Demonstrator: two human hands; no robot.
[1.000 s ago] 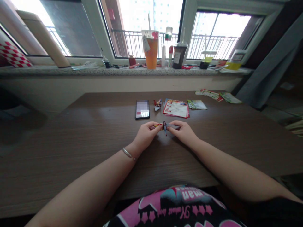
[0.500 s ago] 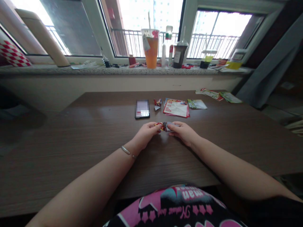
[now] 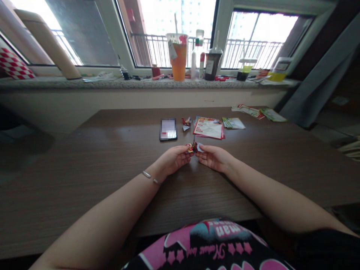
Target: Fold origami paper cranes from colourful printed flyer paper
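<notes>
In front of me, just above the tabletop, both hands hold a small folded piece of printed paper or card (image 3: 190, 149), coloured red and yellow with a pale side. My left hand (image 3: 176, 158) pinches its left part between thumb and fingers. The right part is pinched by my right hand (image 3: 216, 157). Fingers cover much of the piece, so its full shape is hidden. Beyond the hands lies a similar small folded colourful piece (image 3: 186, 123). A phone (image 3: 168, 130) rests to its left, and a stack of red-and-white printed sheets (image 3: 208, 128) to its right.
Green-and-white printed cards (image 3: 234, 123) lie right of the stack, with more leaflets (image 3: 250, 111) farther back on the brown table (image 3: 84, 168). On the granite windowsill (image 3: 112, 84) stand a tall orange drink cup (image 3: 179, 63), a dark drink cup (image 3: 212, 65) and several small items.
Both hands have drawn slightly closer together, and the piece between them is now tilted, with its parts bent up. The fingers have curled further beneath it. Things on the table have stayed put.
</notes>
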